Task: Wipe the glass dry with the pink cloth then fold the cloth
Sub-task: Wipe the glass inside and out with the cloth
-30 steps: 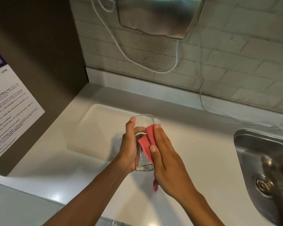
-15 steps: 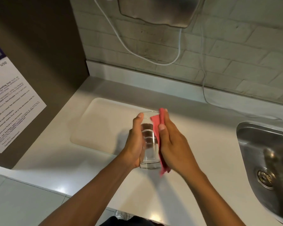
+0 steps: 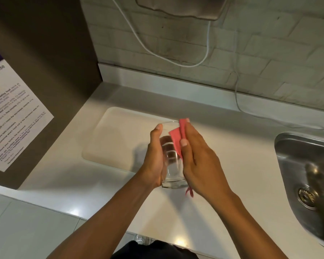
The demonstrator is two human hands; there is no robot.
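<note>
A clear drinking glass is held upright above the white counter, its base low and its rim at the top. My left hand grips its left side, thumb up near the rim. My right hand presses the pink cloth flat against the glass's right side, fingers stretched up to the rim. One corner of the cloth sticks out past my thumb over the glass, and a small tail hangs below my palm. Most of the cloth is hidden under my right hand.
A pale mat lies on the counter behind the glass. A steel sink sits at the right. White cables hang down the tiled wall from a metal unit. A printed notice is on the brown panel at left.
My right hand with the cloth has slid around the glass's right side and up to the rim. A corner of the cloth now shows over the glass. The view has tilted slightly.
</note>
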